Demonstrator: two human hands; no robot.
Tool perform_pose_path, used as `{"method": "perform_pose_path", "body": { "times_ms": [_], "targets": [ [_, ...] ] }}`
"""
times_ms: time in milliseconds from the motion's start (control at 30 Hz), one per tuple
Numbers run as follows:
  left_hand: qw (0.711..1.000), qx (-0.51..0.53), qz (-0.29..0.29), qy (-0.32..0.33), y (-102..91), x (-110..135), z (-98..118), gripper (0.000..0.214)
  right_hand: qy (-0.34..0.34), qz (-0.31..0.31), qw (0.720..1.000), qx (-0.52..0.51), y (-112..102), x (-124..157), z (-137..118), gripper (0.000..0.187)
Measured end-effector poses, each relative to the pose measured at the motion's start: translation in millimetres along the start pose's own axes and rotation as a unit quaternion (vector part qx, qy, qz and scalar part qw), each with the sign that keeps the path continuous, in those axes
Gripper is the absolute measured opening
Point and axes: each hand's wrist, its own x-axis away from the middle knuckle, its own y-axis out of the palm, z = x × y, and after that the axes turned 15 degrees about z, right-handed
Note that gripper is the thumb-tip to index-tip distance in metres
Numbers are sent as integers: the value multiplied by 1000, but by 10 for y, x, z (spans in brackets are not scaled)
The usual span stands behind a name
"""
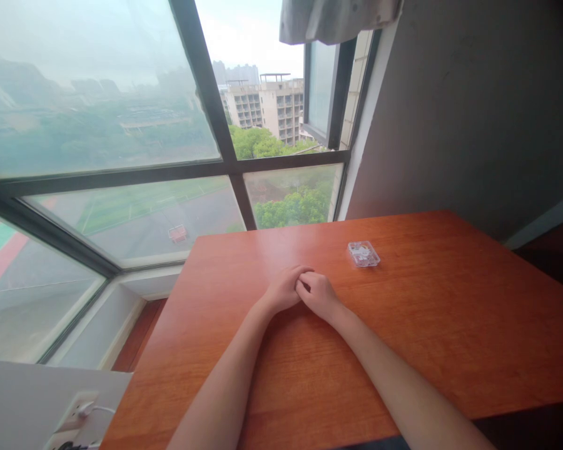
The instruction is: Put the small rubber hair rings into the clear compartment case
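1. Just right of centre we see a clear plastic box on the tabletop; its contents – and any lettering – are too small for us to read.
2. Mid-frame, near the box, our left hand and right hand touch, fingers curled together; how tightly each closes, we cannot tell.
3. The tabletop is reddish-brown, wood-grained and glossy.
4. Windows fill the upper left, a grey curtain hangs at top centre-right, and a wall socket sits lower left.
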Motion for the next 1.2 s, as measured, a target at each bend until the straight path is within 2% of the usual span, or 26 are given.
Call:
{"method": "perform_pose_path", "body": {
  "times_ms": [1200],
  "targets": [
    [1000,-13,1,-3,5,4,2,51,-1,-6,1000,-2,-13,-4,0,23]
  ]
}}
